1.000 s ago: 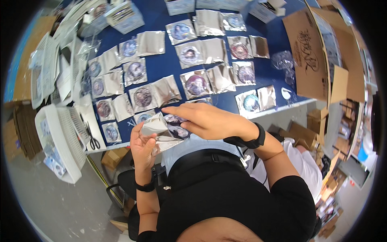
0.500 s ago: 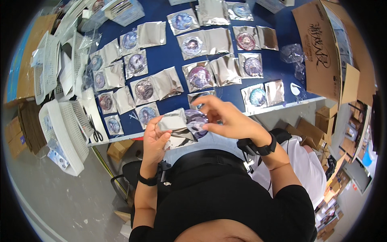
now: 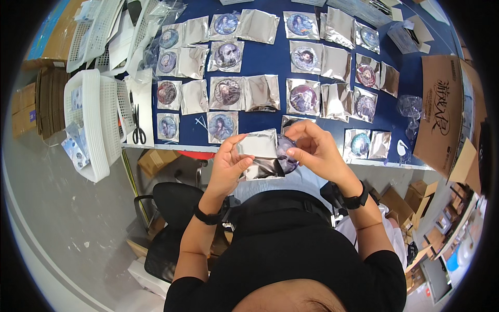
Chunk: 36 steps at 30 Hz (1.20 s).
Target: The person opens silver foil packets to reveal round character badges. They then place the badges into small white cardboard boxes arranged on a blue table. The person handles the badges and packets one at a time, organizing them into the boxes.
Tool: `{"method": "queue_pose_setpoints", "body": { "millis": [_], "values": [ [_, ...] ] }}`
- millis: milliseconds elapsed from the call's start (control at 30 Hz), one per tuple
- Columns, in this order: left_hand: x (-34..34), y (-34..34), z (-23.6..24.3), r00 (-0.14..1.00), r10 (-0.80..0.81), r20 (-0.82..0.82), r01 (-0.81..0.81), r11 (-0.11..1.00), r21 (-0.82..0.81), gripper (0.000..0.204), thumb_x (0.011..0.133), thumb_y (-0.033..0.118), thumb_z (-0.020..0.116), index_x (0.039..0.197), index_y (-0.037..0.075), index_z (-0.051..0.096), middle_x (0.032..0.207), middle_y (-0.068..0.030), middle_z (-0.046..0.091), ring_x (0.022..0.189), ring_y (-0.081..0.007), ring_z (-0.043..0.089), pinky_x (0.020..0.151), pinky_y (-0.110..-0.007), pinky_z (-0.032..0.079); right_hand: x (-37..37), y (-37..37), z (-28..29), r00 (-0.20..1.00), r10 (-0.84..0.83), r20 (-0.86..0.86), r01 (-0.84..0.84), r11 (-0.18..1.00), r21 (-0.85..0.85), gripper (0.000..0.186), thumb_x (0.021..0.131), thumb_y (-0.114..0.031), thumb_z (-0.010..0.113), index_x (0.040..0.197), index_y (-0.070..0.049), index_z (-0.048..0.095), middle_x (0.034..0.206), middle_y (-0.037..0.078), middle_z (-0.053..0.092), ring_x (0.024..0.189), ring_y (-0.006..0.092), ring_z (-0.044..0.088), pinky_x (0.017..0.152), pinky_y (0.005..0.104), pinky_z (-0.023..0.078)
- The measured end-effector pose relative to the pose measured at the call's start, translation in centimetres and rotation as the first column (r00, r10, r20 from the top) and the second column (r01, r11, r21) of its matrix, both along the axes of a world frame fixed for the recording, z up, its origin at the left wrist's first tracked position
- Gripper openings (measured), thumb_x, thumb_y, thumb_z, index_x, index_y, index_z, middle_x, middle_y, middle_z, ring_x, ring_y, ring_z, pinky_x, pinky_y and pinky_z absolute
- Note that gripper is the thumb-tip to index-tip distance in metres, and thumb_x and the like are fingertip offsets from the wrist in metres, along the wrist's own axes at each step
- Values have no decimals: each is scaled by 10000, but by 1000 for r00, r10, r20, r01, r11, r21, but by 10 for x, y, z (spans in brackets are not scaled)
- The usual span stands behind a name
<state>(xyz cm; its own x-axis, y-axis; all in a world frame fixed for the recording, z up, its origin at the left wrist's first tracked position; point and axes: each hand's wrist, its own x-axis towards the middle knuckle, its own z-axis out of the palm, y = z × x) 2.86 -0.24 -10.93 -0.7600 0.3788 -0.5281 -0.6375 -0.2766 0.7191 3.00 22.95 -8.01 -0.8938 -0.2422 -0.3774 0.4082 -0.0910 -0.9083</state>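
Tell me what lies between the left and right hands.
The head view shows silver packaging held by the left hand, then a round purple badge at the right hand.

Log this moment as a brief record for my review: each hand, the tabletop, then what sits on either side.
Left hand: holding a silver foil packet by its left part
Right hand: touching the right edge of a round purple disc; firmness of grip unclear
Tabletop: blue table with rows of sleeved round pieces and silver packets
Left side: scissors, white baskets
Right side: open cardboard box
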Motion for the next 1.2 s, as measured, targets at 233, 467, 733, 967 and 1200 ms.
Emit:
{"method": "queue_pose_setpoints", "body": {
  "millis": [233, 467, 733, 967, 1200],
  "values": [
    [1, -9, -4, 988, 138, -70, -136, 990, 20, 544, 775, 18, 647, 1245, 23, 375, 1060, -70, 530, 788, -78, 553, 624, -192, 450, -11, -11, -6, 997, -43, -62, 35, 991, -131, 292, 770, 58, 593, 1041, -15, 513, 921, 40, 549, 782, 67, 535, 702, 210, 442],
    [-4, -12, 1, 979, 187, -84, -183, 982, 52, 555, 758, 2, 651, 1236, 33, 371, 1080, -65, 532, 833, -96, 558, 667, -193, 458, -26, -20, -6, 986, -94, -137, 76, 988, -131, 201, 781, 79, 544, 957, -16, 546, 907, 9, 543, 854, 70, 528, 760, 213, 425],
    [-21, 10, 5, 963, 205, -176, -195, 978, 71, 499, 764, -57, 610, 1197, 21, 375, 1048, -92, 538, 880, -135, 570, 772, -262, 489, -38, -24, 10, 911, 21, -413, 65, 979, 193, 161, 771, 11, 545, 929, -21, 550, 820, 63, 529, 669, 118, 533, 552, 253, 428],
    [-56, 24, 14, 972, 135, -193, -114, 987, 112, 592, 746, -70, 607, 1255, 40, 326, 988, -106, 567, 842, -148, 585, 738, -270, 496, -56, -6, 22, 946, 60, -319, -41, 997, 64, 270, 789, -1, 608, 1035, -42, 505, 899, 6, 514, 794, 68, 503, 677, 221, 456],
    [-102, 36, 20, 979, 12, 203, -84, 933, 349, 704, 728, -68, 599, 1325, 98, 264, 1010, -126, 585, 806, -177, 591, 728, -297, 496, -107, 24, 34, 921, 49, -388, -68, 997, -35, 341, 758, 22, 611, 1066, -51, 483, 783, 28, 538, 692, 104, 532, 600, 235, 459]
  ]
}}
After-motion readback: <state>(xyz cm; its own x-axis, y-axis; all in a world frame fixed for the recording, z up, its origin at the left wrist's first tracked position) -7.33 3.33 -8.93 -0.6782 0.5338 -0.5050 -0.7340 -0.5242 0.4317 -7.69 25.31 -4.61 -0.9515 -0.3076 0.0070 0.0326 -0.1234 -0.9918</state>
